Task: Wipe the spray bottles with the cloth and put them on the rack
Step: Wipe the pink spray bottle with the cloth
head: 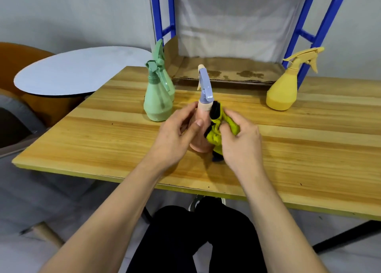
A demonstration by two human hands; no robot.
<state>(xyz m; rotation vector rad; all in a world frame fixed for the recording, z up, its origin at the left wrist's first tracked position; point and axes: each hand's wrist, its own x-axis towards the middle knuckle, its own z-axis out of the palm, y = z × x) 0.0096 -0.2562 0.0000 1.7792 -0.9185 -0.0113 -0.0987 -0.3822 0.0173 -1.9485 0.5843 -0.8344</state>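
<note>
Two hands meet mid-table: left hand (175,132) curls fingers round the pink bottle (199,132); right hand (240,142), at its 3 o'clock, pinches the cloth (218,126) against it.

Both hands raised together, forearms reaching forward.
Left hand (175,136) fingers curled in a grip; right hand (241,140) fingers bunched, pinching.

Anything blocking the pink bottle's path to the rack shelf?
Nothing visible. The pink spray bottle with lilac trigger faces the blue-framed rack's cardboard shelf directly; two green spray bottles and yellow spray bottle flank the route.
</note>
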